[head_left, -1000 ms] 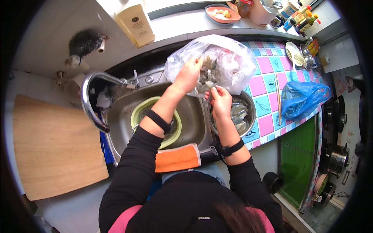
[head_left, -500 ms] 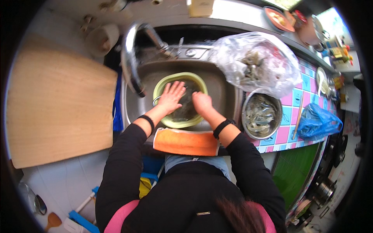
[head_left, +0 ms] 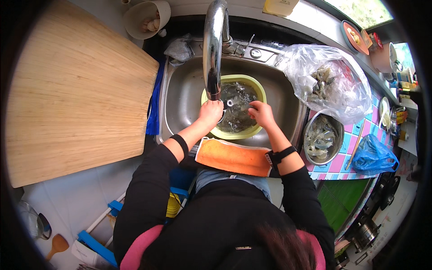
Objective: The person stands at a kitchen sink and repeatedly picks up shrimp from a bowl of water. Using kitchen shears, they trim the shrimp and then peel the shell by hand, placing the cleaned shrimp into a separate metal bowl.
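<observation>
Over the pale green basin (head_left: 262, 92) of water in the sink, my left hand (head_left: 210, 113) is closed at the basin's left side, below the faucet spout. A thin dark loop (head_left: 222, 118) shows beside its fingers; what they hold is partly hidden. My right hand (head_left: 262, 113) is pinched over the right part of the basin, on a small greyish translucent piece that looks like a shrimp (head_left: 245, 108). The water (head_left: 236, 121) is rippled and glinting. Right of the sink, a metal bowl (head_left: 340, 135) contains several shrimp, and a clear plastic bag (head_left: 351, 90) holds more.
The curved faucet (head_left: 212, 54) arches over the basin. An orange cloth (head_left: 234, 157) lies along the sink's front edge. A large wooden board (head_left: 81, 99) stands left of the steel sink (head_left: 182, 108). A blue plastic bag (head_left: 372, 155) and a chopstick (head_left: 355, 146) lie on the checked counter cover.
My left hand has gone from spread flat over the water to closed beneath the spout. My right hand now pinches a small piece. The view has shifted, moving the scene rightward.
</observation>
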`<action>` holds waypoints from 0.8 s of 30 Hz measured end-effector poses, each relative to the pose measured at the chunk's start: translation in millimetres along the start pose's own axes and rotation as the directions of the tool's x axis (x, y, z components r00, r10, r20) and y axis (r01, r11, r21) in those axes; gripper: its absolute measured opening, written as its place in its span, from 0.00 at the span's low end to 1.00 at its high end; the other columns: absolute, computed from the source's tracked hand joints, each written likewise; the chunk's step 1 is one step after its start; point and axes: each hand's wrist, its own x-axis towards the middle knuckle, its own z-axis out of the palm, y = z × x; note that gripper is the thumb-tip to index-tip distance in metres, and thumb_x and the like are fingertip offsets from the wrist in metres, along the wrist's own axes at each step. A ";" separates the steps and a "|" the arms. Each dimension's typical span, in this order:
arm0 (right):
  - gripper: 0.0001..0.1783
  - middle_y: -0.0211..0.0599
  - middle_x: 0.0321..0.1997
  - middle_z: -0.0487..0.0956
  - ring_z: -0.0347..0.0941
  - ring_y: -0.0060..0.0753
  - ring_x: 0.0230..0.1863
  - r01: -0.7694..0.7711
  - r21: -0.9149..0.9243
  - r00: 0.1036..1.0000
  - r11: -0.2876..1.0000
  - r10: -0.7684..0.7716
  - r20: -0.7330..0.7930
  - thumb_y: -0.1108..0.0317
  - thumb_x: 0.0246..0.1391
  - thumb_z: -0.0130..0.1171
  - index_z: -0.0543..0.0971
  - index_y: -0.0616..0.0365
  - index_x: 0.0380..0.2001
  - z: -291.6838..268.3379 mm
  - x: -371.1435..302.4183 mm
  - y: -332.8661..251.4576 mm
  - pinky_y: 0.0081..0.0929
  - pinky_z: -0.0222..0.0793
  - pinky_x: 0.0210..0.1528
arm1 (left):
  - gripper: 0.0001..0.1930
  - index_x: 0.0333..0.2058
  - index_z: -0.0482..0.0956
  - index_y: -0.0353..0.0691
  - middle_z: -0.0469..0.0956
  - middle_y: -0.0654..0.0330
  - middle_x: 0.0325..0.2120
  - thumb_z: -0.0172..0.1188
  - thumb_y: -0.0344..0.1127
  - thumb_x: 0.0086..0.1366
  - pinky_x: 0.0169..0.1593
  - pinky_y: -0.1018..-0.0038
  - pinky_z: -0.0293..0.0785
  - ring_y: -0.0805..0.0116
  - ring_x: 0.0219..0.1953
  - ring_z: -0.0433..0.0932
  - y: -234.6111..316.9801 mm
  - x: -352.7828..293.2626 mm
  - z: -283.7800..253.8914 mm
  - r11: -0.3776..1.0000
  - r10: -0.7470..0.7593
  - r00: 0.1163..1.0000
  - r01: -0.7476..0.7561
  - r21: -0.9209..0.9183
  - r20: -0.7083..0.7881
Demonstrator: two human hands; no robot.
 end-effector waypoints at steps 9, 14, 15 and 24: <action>0.08 0.35 0.37 0.76 0.71 0.24 0.36 0.068 0.799 0.995 0.597 -0.104 -0.007 0.73 0.54 0.51 0.73 0.59 0.39 -27.1 -33.7 1.2 0.23 0.67 0.41 | 0.16 0.29 0.70 0.32 0.75 0.46 0.25 0.62 0.31 0.40 0.36 0.61 0.72 0.49 0.31 0.75 -8.7 -20.4 -66.2 0.895 -0.148 0.959 0.233 -0.380 0.240; 0.07 0.35 0.40 0.75 0.70 0.28 0.40 -0.011 0.939 0.990 0.343 -0.126 0.057 0.70 0.56 0.50 0.72 0.55 0.38 -28.2 -40.6 -2.4 0.34 0.67 0.46 | 0.20 0.40 0.71 0.29 0.77 0.53 0.30 0.63 0.23 0.46 0.40 0.73 0.73 0.64 0.35 0.77 -14.2 -40.5 -104.7 0.238 0.067 0.835 0.518 -0.821 0.546; 0.08 0.35 0.38 0.75 0.71 0.29 0.40 -0.025 0.959 0.989 0.284 -0.132 0.065 0.69 0.56 0.49 0.71 0.54 0.39 -27.5 -41.7 -3.3 0.38 0.68 0.47 | 0.21 0.43 0.70 0.29 0.76 0.56 0.35 0.62 0.19 0.47 0.45 0.76 0.72 0.71 0.39 0.75 -11.9 -46.3 -111.1 0.173 0.135 0.861 0.467 -0.867 0.490; 0.08 0.35 0.35 0.76 0.73 0.31 0.39 -0.017 0.992 0.977 0.123 -0.210 0.043 0.68 0.56 0.49 0.71 0.54 0.40 -28.2 -43.4 -10.2 0.38 0.70 0.44 | 0.24 0.45 0.68 0.30 0.75 0.55 0.41 0.62 0.20 0.47 0.49 0.73 0.70 0.68 0.44 0.74 -6.3 -60.4 -133.5 0.003 0.324 0.804 0.526 -0.850 0.499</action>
